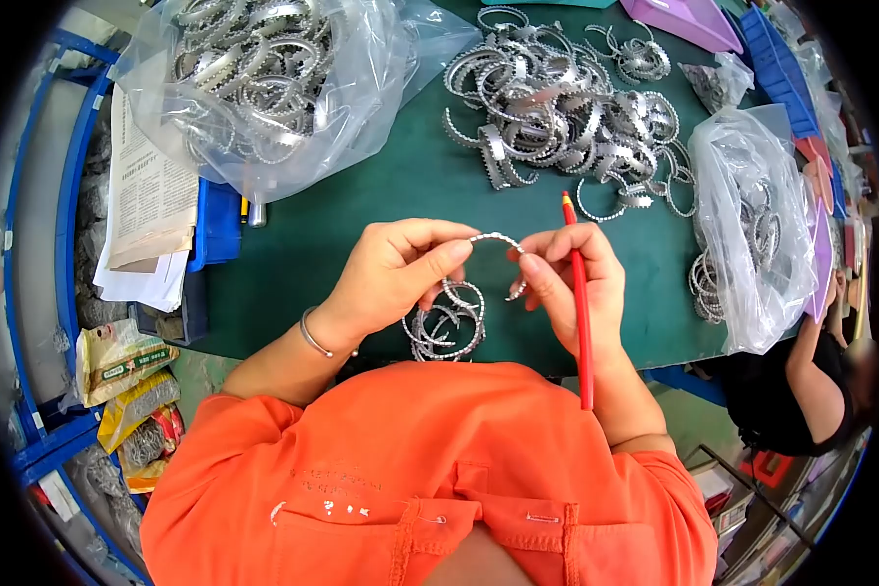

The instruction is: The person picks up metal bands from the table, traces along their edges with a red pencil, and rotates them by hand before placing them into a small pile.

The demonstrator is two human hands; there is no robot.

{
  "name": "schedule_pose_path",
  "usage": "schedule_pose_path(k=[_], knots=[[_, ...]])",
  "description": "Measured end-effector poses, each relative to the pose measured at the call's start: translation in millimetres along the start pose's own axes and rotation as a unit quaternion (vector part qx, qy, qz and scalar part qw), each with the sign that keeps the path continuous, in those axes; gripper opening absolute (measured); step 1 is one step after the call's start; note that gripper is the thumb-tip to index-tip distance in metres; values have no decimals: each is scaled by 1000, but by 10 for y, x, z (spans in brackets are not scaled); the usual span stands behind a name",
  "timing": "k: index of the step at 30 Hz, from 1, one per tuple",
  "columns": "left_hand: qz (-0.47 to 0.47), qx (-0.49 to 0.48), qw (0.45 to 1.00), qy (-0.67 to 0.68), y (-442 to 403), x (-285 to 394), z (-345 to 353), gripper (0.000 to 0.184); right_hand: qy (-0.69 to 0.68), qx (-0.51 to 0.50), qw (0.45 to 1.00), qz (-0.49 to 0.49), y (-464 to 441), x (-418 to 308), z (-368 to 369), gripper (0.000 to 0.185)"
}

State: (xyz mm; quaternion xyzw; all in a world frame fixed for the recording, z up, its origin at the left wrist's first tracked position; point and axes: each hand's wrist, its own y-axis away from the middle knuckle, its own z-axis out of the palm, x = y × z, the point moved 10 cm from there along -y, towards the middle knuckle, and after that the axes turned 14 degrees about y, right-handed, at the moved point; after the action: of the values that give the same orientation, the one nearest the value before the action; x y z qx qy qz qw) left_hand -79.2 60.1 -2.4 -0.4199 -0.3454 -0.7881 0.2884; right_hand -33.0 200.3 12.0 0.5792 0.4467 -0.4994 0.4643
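Note:
Between my two hands is a thin curved metal ring [499, 236], open on one side. My left hand [400, 266] pinches its left end between thumb and fingers. Its right side is pinched by my right hand [574, 278], which also has a red pencil [582, 313] tucked across the fingers, tip pointing up. Below my left hand, several similar rings [446, 327] lie at the table's near edge. Further back on the green table [361, 210] is a large heap of toothed silver rings [566, 98].
A clear bag of rings [264, 88] is at the upper left, beside papers [151, 186] and a blue bin [217, 225]. Another plastic bag [752, 225] lies on the right. A person in dark clothes [786, 396] is at the right edge.

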Motion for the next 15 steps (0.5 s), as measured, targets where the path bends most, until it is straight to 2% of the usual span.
schedule_pose_path(k=[2, 4, 10, 15], knots=[[-4, -11, 1000, 25, 8, -12, 24, 26, -28, 29, 999, -21, -1, -29, -63, 19], [-41, -56, 997, 43, 32, -67, 70, 42, -38, 50, 998, -20, 8, -17, -120, 19], [-50, -75, 987, 131, 53, -104, 112, 42, -47, 54, 997, -23, 29, -20, -138, 19], [-43, -60, 987, 144, 56, -89, 93, 41, -55, 56, 997, -24, 33, -12, -151, 19]])
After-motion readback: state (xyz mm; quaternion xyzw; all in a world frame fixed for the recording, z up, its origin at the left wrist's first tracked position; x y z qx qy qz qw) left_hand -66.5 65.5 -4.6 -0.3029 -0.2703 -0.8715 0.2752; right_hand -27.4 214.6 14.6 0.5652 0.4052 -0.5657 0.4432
